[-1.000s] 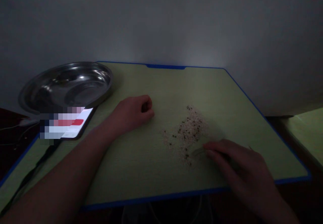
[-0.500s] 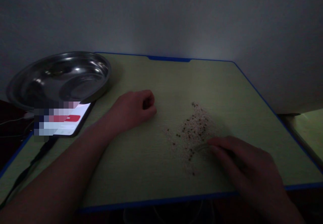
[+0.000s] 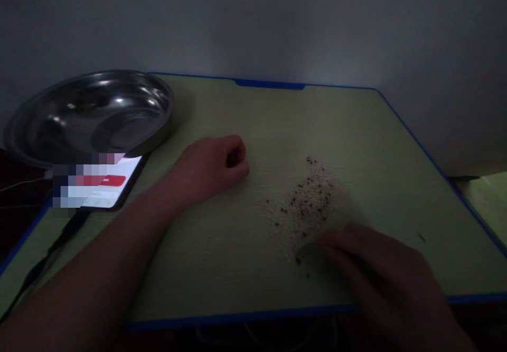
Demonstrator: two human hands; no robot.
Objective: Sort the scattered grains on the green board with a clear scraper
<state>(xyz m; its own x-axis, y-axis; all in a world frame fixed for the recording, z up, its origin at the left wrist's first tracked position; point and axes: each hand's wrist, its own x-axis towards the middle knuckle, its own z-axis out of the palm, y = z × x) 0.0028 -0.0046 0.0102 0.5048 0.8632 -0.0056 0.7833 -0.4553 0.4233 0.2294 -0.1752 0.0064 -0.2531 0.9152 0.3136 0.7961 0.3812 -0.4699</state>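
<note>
On the table, a spread of small pale grains (image 3: 319, 183) is mixed with several dark seeds (image 3: 303, 213). My right hand (image 3: 384, 267) pinches what look like thin, curved tweezers (image 3: 307, 248), their tips pointing left at the near edge of the grains. The tips touch or hover just over a dark seed (image 3: 298, 261); which of the two I cannot tell. To the left of the grains, my left hand (image 3: 216, 164) rests on the table with its fingers curled in a loose fist, and nothing shows in it.
A wide steel basin (image 3: 130, 124) stands at the back left. A lit phone (image 3: 105, 193) lies partly under its rim, beside a dark strap (image 3: 59, 246). The pale table (image 3: 222, 267) has a blue edge and meets a wall. A small dark sliver (image 3: 422, 237) lies at the right.
My right hand has drawn the tweezers slightly left and nearer to me, to the lower edge of the grains. The left hand keeps its curled pose. The view has shifted a little.
</note>
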